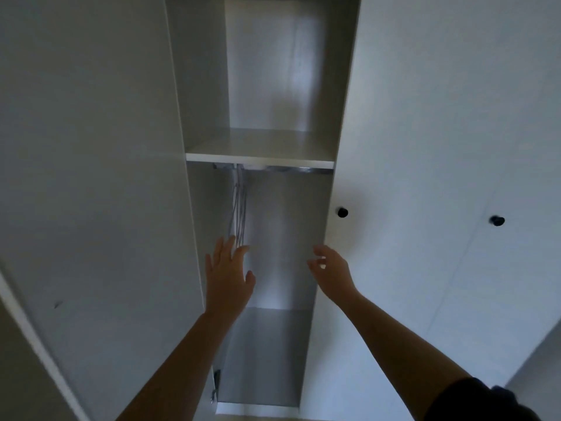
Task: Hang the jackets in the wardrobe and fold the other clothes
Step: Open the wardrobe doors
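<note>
Head view: wardrobe (202, 86) straight ahead, middle compartment open, its door (91, 147) swung out at left. Shelf (261, 156) spans the compartment, metal rail (291, 169) just beneath. Wire hangers (238, 205) hang at the rail's left end. Left hand (229, 270) raised, fingers spread, tips at the hangers' lower ends; contact unclear. Right hand (331, 268) raised near the compartment's right edge, fingers loosely curled, holding nothing. Dark knobs (342, 212) on the closed doors at right
</note>
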Action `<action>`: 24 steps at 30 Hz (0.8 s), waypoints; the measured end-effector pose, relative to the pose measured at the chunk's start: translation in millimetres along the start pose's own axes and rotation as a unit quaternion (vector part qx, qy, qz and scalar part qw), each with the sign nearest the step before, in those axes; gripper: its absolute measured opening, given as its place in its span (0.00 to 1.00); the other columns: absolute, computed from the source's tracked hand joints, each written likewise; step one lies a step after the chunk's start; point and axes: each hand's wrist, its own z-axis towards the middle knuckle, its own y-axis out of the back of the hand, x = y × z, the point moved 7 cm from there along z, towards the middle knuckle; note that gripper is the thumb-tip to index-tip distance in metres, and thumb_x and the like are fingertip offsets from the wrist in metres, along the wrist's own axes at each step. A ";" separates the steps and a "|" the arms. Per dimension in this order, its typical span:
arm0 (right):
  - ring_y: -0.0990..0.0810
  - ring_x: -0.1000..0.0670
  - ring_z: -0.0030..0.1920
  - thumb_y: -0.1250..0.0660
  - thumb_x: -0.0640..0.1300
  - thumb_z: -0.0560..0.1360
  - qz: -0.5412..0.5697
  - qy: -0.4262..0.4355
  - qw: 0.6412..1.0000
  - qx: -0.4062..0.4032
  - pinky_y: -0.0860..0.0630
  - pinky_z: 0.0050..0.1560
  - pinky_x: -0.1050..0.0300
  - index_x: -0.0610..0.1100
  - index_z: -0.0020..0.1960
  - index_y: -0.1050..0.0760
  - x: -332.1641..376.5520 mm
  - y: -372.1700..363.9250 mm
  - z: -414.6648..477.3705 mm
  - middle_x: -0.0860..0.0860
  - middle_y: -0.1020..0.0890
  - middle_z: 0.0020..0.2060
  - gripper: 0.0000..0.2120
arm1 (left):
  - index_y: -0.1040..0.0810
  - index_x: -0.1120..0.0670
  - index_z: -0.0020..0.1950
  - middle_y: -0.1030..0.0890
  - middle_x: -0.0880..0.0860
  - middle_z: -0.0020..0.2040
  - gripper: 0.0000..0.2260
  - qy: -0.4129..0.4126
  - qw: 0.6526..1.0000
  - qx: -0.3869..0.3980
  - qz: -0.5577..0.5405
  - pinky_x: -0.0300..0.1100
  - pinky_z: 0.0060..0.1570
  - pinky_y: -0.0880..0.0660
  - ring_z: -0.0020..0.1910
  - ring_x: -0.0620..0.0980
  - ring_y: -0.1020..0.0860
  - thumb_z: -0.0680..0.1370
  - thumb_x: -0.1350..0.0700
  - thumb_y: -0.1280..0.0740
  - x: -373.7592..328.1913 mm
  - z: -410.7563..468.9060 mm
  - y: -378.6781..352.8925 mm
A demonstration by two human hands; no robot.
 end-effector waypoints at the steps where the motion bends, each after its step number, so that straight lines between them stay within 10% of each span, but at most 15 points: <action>1: 0.22 0.50 0.55 0.33 0.43 0.77 -0.017 0.015 1.000 -0.012 0.28 0.55 0.61 0.43 0.67 0.28 -1.7 12.4 13.6 0.45 0.23 0.61 0.18 | 0.29 0.55 0.68 0.38 0.56 0.75 0.23 0.003 0.999 0.013 -0.032 0.58 0.73 0.46 0.76 0.57 0.45 0.74 0.59 0.32 -2.7 6.2 -14.2; 9: 0.25 0.50 0.60 0.34 0.41 0.76 -0.190 0.088 0.975 -0.071 0.25 0.56 0.59 0.44 0.65 0.27 -5.6 67.5 98.1 0.49 0.30 0.67 0.17 | 0.32 0.55 0.70 0.35 0.54 0.74 0.22 -0.024 0.965 0.122 -0.231 0.44 0.72 0.45 0.76 0.53 0.44 0.77 0.58 0.33 -45.9 77.1 -116.0; 16: 0.22 0.50 0.44 0.36 0.33 0.74 -0.184 0.095 0.974 -0.093 0.22 0.50 0.50 0.41 0.51 0.22 -3.5 76.4 125.3 0.48 0.21 0.47 0.08 | 0.35 0.54 0.73 0.31 0.52 0.71 0.25 -0.083 0.922 0.208 -0.315 0.39 0.65 0.36 0.69 0.50 0.32 0.78 0.54 0.34 -102.4 141.9 -178.6; 24: 0.20 0.53 0.44 0.34 0.35 0.75 -0.145 0.070 0.983 -0.093 0.22 0.51 0.56 0.43 0.51 0.21 -11.3 78.9 119.5 0.53 0.19 0.46 0.08 | 0.22 0.55 0.53 0.23 0.46 0.40 0.10 -0.076 0.904 0.192 -0.374 0.25 0.34 0.33 0.38 0.41 0.25 0.80 0.51 0.38 -119.3 159.5 -184.3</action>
